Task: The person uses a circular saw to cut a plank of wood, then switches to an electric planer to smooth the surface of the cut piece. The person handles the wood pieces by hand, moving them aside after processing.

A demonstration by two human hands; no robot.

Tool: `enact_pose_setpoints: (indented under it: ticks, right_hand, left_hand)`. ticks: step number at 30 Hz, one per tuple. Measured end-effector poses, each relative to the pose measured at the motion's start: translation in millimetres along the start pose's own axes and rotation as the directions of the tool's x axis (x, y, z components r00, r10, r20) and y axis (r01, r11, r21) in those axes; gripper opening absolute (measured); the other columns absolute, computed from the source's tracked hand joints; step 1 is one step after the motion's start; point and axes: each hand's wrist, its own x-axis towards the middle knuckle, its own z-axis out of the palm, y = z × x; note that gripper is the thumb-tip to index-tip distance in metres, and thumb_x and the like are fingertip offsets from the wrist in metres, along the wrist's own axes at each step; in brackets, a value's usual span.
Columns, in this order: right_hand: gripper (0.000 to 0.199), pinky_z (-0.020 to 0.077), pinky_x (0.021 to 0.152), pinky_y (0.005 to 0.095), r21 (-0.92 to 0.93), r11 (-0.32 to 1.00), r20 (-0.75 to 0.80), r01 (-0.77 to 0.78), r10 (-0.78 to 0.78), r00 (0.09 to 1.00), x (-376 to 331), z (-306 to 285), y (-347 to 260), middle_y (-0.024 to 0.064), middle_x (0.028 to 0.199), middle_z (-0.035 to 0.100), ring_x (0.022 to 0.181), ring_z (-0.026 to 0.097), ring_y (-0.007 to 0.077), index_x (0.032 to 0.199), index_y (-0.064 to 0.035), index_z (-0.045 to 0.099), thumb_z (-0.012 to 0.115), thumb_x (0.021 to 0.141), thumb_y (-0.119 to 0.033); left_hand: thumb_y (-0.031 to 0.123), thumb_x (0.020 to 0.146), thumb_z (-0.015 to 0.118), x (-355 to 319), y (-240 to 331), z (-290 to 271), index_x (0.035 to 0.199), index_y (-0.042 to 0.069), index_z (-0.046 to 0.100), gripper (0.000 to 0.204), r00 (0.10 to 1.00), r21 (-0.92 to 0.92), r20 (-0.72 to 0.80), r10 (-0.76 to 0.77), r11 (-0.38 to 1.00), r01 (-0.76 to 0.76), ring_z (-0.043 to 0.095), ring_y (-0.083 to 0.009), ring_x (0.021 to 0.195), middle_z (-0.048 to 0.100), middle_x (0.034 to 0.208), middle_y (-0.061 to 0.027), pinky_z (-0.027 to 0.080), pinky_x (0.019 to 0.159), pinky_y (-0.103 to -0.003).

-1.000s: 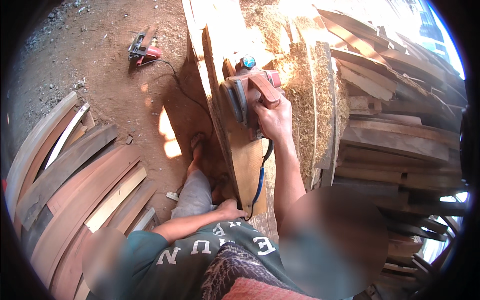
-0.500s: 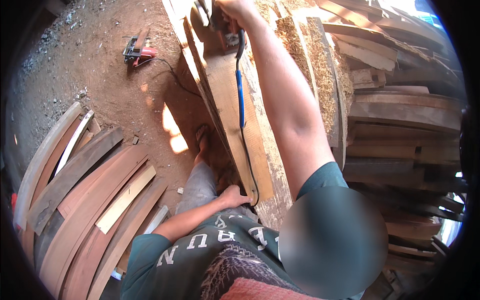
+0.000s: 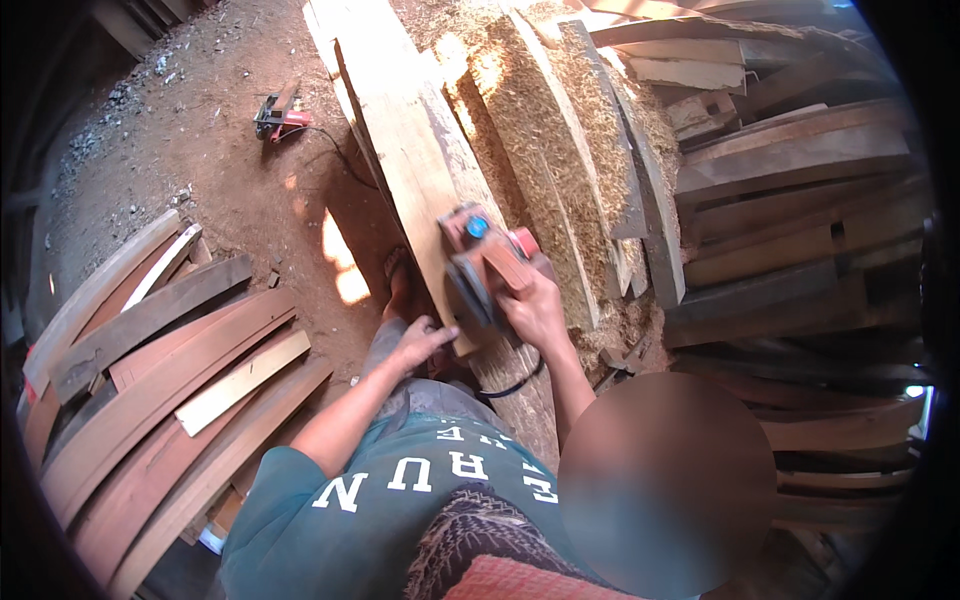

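Note:
My right hand (image 3: 536,308) is closed around the handle of a red electric planer (image 3: 470,258) with a round blue knob on top. The planer sits, slightly tilted, over the near part of a long pale wooden board (image 3: 415,165), and its outline is a little blurred. My left hand (image 3: 425,345) is at the board's near left edge, fingers apart, a fingertip touching or almost touching the wood. Under the board lies a rough, weathered beam (image 3: 525,405). The planer's black cord (image 3: 518,388) curves behind my right wrist.
A red circular saw (image 3: 280,118) lies on the dirt floor at the far left, its cord running toward the beam. Curved planks (image 3: 180,380) are piled at the left. Wood shavings (image 3: 540,140) cover boards to the right, beside stacked timber (image 3: 800,160).
My right hand has drawn the planer back from the board's far part to its near end. My left hand has shifted slightly left and away from the board's end, its fingers now more spread.

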Motion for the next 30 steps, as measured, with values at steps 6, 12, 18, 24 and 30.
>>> enact_pose_setpoints:
  ticks: [6, 12, 18, 24, 30]
  right_hand:
    - [0.044, 0.0554, 0.097, 0.0343, -0.01, 0.996, -0.171, -0.094, 0.091, 0.981, -132.1, -91.1, 53.1, 0.0117, 0.118, 0.077, 0.109, 0.072, 0.0191, 0.128, 0.006, 0.069, 0.075, 0.085, 0.001]
    - [0.034, 0.0555, 0.089, 0.0342, 0.024, 0.991, -0.318, -0.131, 0.132, 0.939, -191.1, -140.0, 105.2, 0.0081, 0.107, 0.076, 0.099, 0.071, 0.0169, 0.117, 0.0021, 0.072, 0.073, 0.083, -0.002]
    - [0.034, 0.0526, 0.069, 0.0289, -0.003, 0.989, -0.311, -0.149, 0.141, 0.94, -221.5, -149.9, 128.6, 0.0023, 0.094, 0.073, 0.077, 0.066, 0.0116, 0.117, 0.0015, 0.071, 0.075, 0.083, 0.002]
    - [0.032, 0.0478, 0.06, 0.0292, 0.063, 0.984, -0.252, -0.17, 0.18, 0.951, -224.2, -140.4, 126.4, 0.0007, 0.09, 0.071, 0.069, 0.06, 0.0096, 0.115, -0.0001, 0.072, 0.074, 0.083, -0.002]
    - [0.034, 0.0466, 0.055, 0.0277, 0.059, 0.997, -0.239, 0.04, -0.025, 0.971, -210.8, -131.7, 136.4, -0.0007, 0.086, 0.07, 0.063, 0.059, 0.0082, 0.119, -0.001, 0.071, 0.075, 0.085, 0.002]
  left_hand:
    - [0.056, 0.1, 0.071, -4.4, -3.7, 11.4, 0.136, -0.015, 0.059, 0.081, 0.993, 0.331, -0.068, 0.093, 0.941, -0.066, 0.068, -0.0297, 0.116, 0.069, 0.13, -0.0253, 0.054, 0.102, -0.042]
    - [0.047, 0.104, 0.067, -34.8, -44.1, 24.0, 0.14, -0.013, 0.056, 0.07, 0.99, 0.354, -0.091, 0.104, 0.933, -0.066, 0.067, -0.0247, 0.115, 0.069, 0.128, -0.0193, 0.054, 0.102, -0.039]
    - [0.047, 0.102, 0.072, -60.5, -91.5, 89.8, 0.138, -0.013, 0.059, 0.072, 0.995, 0.254, -0.103, 0.013, 0.967, 0.014, 0.067, -0.0257, 0.119, 0.069, 0.133, -0.0199, 0.054, 0.103, -0.039]
    - [0.043, 0.099, 0.077, -70.8, -65.5, 95.0, 0.133, -0.008, 0.06, 0.063, 0.969, -0.154, -0.187, 0.164, 0.969, -0.194, 0.068, -0.0249, 0.114, 0.068, 0.13, -0.0169, 0.059, 0.096, -0.043]
    - [0.048, 0.096, 0.078, -169.0, 84.1, 85.3, 0.15, -0.008, 0.048, 0.083, 0.935, -0.275, -0.206, 0.29, 0.9, -0.339, 0.069, -0.0203, 0.11, 0.067, 0.128, -0.0135, 0.063, 0.094, -0.039]
